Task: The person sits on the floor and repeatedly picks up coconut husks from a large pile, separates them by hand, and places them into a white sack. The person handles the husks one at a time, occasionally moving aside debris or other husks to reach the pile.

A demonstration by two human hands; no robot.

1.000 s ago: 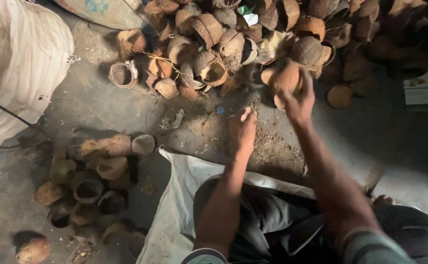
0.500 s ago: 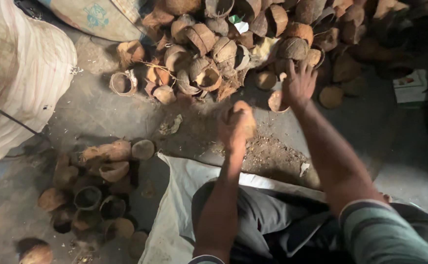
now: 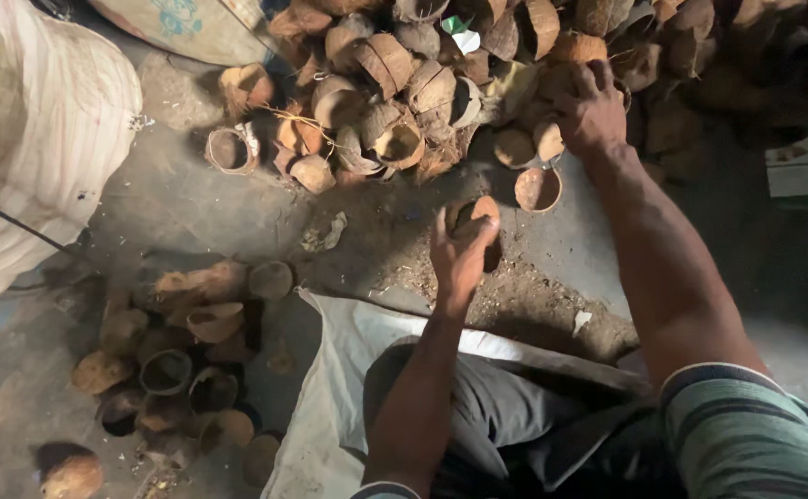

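Brown, fibrous coconut shell halves lie heaped in a big pile (image 3: pixel 441 83) across the far side of the grey concrete floor (image 3: pixel 173 203). The left hand (image 3: pixel 459 254) is raised over the floor in front of the person's knees, its fingers curled around one coconut shell half (image 3: pixel 478 214), which shows above the thumb and fingertips. The right hand (image 3: pixel 590 109) reaches farther out, to the near edge of the pile, palm down with its fingers spread over the shells there; whether it has actually closed on one cannot be told. Just beside that hand, two loose shell halves (image 3: pixel 538 188) lie open side up on the floor. Husk crumbs and dust (image 3: pixel 533 296) are scattered below the left hand. To the person's left sits a smaller cluster of shells (image 3: pixel 173 360), well apart from the main pile. A white woven sack (image 3: pixel 34 139) bulges at the far left, and a pale cloth (image 3: pixel 339 388) lies under the person's legs.
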